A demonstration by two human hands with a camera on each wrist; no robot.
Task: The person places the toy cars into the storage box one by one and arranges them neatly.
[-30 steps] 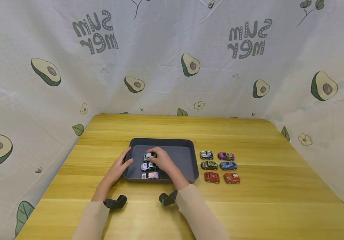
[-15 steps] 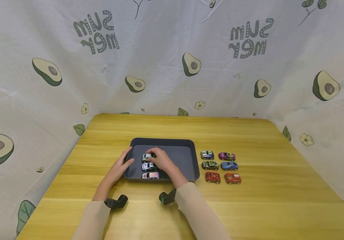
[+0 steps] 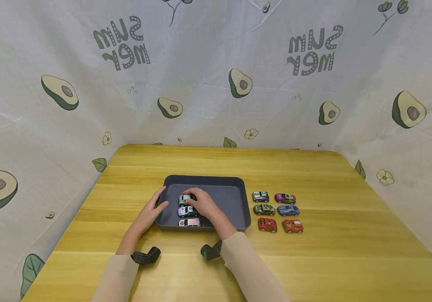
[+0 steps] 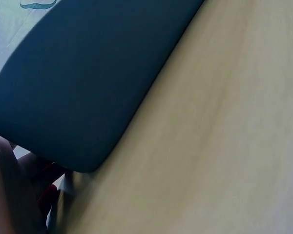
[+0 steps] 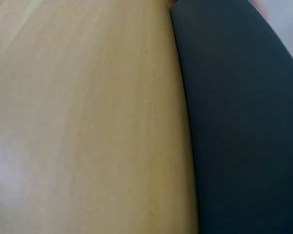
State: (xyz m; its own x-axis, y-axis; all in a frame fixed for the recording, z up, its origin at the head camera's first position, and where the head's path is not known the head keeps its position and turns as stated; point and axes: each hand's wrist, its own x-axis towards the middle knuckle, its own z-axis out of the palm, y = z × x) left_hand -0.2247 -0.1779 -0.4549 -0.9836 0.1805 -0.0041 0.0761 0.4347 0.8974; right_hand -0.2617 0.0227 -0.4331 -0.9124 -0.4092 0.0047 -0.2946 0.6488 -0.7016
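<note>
A dark grey rectangular tray (image 3: 221,201) lies on the table, holding a column of three toy cars near its left side. My right hand (image 3: 205,204) reaches over the front rim and pinches the pale green toy car (image 3: 184,199), the farthest of the three, partly covering it. Just in front of that sit a white and green toy car (image 3: 185,211) and a white and pink one (image 3: 189,222). My left hand (image 3: 148,214) rests along the tray's left side with fingers extended, its thumb over the rim. In the left wrist view, dark fingers (image 4: 36,170) show beside the tray's corner.
Right of the tray, several toy cars stand in two columns: white-blue (image 3: 260,196), purple (image 3: 285,198), camouflage (image 3: 264,209), blue (image 3: 288,210) and two red ones, left (image 3: 267,225) and right (image 3: 293,226). A printed curtain (image 3: 208,75) hangs around the wooden table (image 3: 332,260).
Both hands stay almost in place; the right hand keeps its hold on the pale green toy car, which has shifted very slightly left within the tray. The head view moves slightly.
</note>
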